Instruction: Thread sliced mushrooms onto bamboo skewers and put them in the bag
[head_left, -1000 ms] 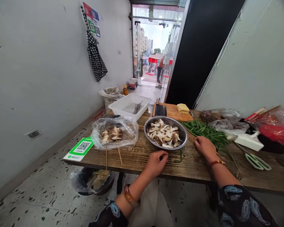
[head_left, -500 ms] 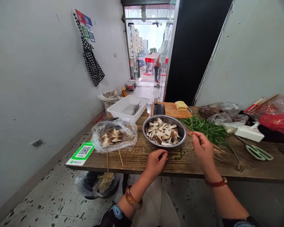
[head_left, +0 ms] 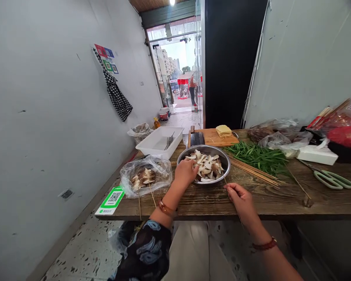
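Left hand [head_left: 185, 173]: shifted from the front of the table [head_left: 210, 205] to inside the near left part of the metal bowl [head_left: 228, 164], at the mushroom pieces [head_left: 206, 168]; fingers bent downward, whether closed on a piece cannot be told. Right hand [head_left: 239, 197]: drawn back from beside the bowl to nearer the table's front edge; thumb and fingers pinching a thin skewer [head_left: 224, 177], which slants up and leftward across the bowl's near right rim.

Mushroom pieces: sliced, white with brown edges, heaped in the bowl, which stands on the table before the person.

Bare sticks [head_left: 256, 171]: loose bundle, right of the bowl, lying beside long green leaves [head_left: 256, 156].

Clear plastic bag [head_left: 163, 171]: left of the bowl, opened out, bearing threaded mushrooms [head_left: 143, 179] whose sticks jut past the table's front edge.

White tub [head_left: 144, 146]: behind the bag, metal rods [head_left: 169, 141] inside.

Cutting board [head_left: 210, 137]: behind the bowl, with cleaver [head_left: 196, 139] and stacked yellow sheets [head_left: 224, 130].

Scissors [head_left: 333, 180]: pale green handles, far right.
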`<act>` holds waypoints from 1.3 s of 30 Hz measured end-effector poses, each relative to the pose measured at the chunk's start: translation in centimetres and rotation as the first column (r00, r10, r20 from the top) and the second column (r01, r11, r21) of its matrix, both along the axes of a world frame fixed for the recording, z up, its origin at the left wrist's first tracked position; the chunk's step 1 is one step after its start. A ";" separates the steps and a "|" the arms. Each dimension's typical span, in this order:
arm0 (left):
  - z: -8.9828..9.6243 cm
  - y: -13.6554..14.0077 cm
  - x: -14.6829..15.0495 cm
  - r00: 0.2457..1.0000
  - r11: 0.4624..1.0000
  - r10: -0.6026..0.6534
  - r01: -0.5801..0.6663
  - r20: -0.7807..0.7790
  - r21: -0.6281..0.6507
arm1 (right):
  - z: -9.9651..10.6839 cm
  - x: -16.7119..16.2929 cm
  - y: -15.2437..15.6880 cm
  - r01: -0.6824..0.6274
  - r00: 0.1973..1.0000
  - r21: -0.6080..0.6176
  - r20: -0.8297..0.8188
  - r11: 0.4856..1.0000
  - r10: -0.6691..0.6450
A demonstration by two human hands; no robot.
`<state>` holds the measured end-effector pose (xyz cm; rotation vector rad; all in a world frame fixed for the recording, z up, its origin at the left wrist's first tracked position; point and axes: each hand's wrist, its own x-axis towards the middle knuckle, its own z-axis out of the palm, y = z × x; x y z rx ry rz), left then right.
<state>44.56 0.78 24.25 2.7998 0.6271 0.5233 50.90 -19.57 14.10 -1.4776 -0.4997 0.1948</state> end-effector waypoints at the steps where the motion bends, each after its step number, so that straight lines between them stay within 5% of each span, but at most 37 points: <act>1: -0.1 0.2 0.4 0.999 1.000 0.003 -0.004 -0.039 -0.007 | 0.0 -0.1 0.0 -0.009 1.000 -0.003 0.004 1.000 0.009; 7: -0.9 0.6 1.4 0.995 0.995 -0.063 0.057 -0.076 -0.082 | 0.4 -0.4 -0.2 -0.022 0.999 -0.035 0.040 0.999 0.023; 15: -0.7 0.2 0.5 0.985 0.961 -0.115 0.142 0.125 -0.237 | 0.7 -0.7 -0.3 -0.013 0.999 -0.017 0.050 1.000 0.013; 17: -0.7 -0.4 0.1 0.967 0.894 -0.127 0.208 0.222 -0.397 | 0.9 -1.3 -0.5 -0.019 0.999 -0.001 0.049 1.000 0.019; 21: -0.6 -1.9 -1.3 0.897 0.573 -0.073 0.395 0.436 -0.718 | 1.3 -3.7 -1.2 -0.058 0.998 0.043 0.030 0.997 0.057; 26: -0.6 -3.5 -3.6 0.855 0.571 0.014 0.419 0.519 -0.706 | 2.2 -6.9 -1.7 -0.077 0.992 -0.019 0.102 0.997 0.079; 35: -0.6 -6.2 -7.5 0.834 0.206 0.162 0.494 0.527 -0.845 | 2.9 -8.5 -1.7 -0.104 0.966 -0.097 0.227 0.990 0.124; 39: -1.0 -6.4 -8.2 0.803 0.174 0.234 0.520 0.548 -0.836 | 3.3 -9.3 -2.0 -0.098 0.955 -0.143 0.265 0.985 0.133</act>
